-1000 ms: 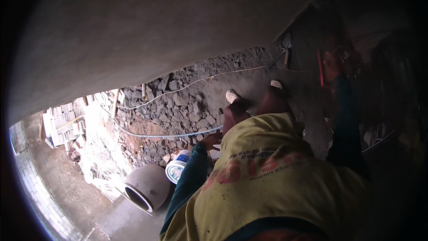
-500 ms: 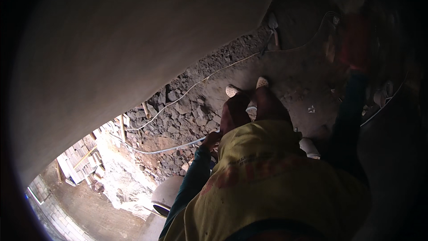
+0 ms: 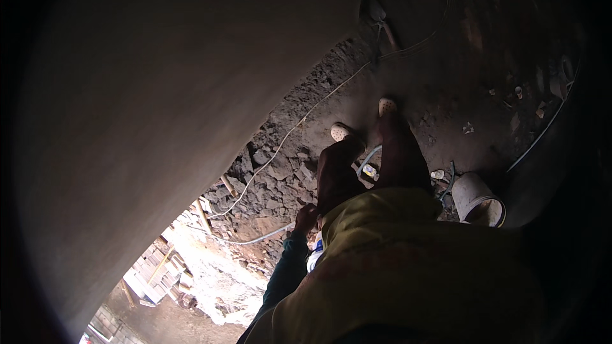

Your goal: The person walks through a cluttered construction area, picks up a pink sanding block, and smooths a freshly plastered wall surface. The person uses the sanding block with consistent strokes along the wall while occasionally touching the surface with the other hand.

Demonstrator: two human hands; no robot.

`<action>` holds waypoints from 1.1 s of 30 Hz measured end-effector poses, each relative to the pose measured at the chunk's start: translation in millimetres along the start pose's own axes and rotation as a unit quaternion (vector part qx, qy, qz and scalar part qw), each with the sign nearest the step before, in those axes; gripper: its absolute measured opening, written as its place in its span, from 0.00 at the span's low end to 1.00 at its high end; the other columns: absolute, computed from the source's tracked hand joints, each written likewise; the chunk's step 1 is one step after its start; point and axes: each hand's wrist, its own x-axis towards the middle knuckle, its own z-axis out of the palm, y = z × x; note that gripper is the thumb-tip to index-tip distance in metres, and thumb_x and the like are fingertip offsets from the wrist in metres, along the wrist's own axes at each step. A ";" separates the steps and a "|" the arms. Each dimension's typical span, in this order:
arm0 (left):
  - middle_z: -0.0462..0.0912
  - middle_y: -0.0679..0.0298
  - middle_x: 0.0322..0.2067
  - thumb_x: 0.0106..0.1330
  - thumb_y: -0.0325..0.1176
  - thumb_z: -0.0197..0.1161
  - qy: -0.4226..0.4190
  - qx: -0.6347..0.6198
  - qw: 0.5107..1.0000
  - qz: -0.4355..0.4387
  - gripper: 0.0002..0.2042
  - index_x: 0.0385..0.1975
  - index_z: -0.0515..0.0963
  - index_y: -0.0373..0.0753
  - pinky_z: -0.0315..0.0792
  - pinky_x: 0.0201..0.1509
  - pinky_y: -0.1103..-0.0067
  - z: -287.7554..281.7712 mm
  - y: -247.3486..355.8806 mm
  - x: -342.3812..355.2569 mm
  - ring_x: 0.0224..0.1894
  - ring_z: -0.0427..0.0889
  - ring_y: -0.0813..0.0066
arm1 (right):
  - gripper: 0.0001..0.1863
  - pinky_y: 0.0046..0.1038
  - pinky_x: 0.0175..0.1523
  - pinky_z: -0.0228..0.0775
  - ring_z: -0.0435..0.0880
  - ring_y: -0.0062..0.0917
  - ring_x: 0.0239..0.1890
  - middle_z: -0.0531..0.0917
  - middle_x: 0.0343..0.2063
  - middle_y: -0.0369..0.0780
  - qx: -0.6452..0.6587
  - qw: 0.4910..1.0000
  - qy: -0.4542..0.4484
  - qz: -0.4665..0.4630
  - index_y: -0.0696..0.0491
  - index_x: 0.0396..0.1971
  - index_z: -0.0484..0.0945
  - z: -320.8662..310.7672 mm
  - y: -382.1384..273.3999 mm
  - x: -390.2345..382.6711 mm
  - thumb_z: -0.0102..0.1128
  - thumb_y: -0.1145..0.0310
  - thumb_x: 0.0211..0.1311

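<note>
My left hand (image 3: 306, 218) hangs beside my left thigh, at the end of a dark green sleeve (image 3: 291, 266). Its fingers look curled, but shadow hides what they may grip. A pale hose (image 3: 258, 239) runs up to this hand; whether it lies in the fingers or passes behind them, I cannot tell. Just below the hand, a white and blue thing (image 3: 315, 253) shows partly past my yellow garment (image 3: 376, 216). My right hand is out of the picture, and the right side is very dark.
A large smooth grey surface (image 3: 159, 89) fills the upper left. Broken stones (image 3: 280, 175) and a thin cable (image 3: 274, 153) lie along its edge. A pale bucket (image 3: 473, 197) lies tipped at right. A trowel-like tool (image 3: 386, 28) lies ahead, and stacked blocks (image 3: 156, 271) stand in bright light.
My right arm, stretched forward with a blurred red thing at its end, has left the picture. The tipped bucket shows more fully. The view has shifted and my feet have moved.
</note>
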 end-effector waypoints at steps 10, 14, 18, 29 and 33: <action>0.89 0.52 0.47 0.79 0.43 0.65 0.027 -0.021 0.984 0.177 0.14 0.48 0.86 0.37 0.80 0.58 0.67 -24.8 -48.5 97.8 0.51 0.89 0.56 | 0.30 0.37 0.78 0.69 0.74 0.35 0.73 0.73 0.73 0.46 0.115 0.993 0.034 -0.020 0.55 0.78 0.64 176.0 43.9 -11.8 0.53 0.58 0.85; 0.87 0.52 0.55 0.82 0.38 0.61 0.072 -0.022 0.976 0.204 0.12 0.50 0.85 0.37 0.78 0.63 0.67 -84.9 89.2 132.6 0.59 0.86 0.55 | 0.30 0.37 0.77 0.71 0.75 0.36 0.71 0.74 0.72 0.46 0.287 0.956 -0.058 0.008 0.55 0.77 0.65 332.0 87.7 -62.6 0.54 0.57 0.85; 0.86 0.52 0.56 0.76 0.35 0.68 0.190 0.074 0.904 0.375 0.11 0.50 0.86 0.36 0.78 0.62 0.64 -123.9 168.6 193.2 0.58 0.86 0.52 | 0.30 0.38 0.77 0.69 0.75 0.36 0.72 0.74 0.72 0.47 0.484 0.837 -0.199 0.158 0.55 0.77 0.65 446.8 55.3 -133.9 0.56 0.59 0.83; 0.84 0.52 0.57 0.57 0.17 0.72 0.465 0.336 0.505 0.645 0.19 0.50 0.87 0.35 0.83 0.51 0.67 -164.3 308.4 250.2 0.50 0.87 0.55 | 0.26 0.36 0.70 0.73 0.80 0.33 0.67 0.82 0.65 0.44 0.701 0.671 -0.108 0.215 0.57 0.71 0.74 613.2 221.6 -117.4 0.63 0.64 0.78; 0.85 0.55 0.57 0.54 0.19 0.72 0.594 0.357 0.334 0.639 0.22 0.51 0.88 0.42 0.80 0.57 0.64 -190.3 316.8 253.6 0.55 0.84 0.53 | 0.26 0.32 0.68 0.75 0.80 0.29 0.67 0.81 0.66 0.43 0.335 0.929 -0.081 0.136 0.56 0.71 0.74 615.4 205.4 -114.8 0.62 0.62 0.79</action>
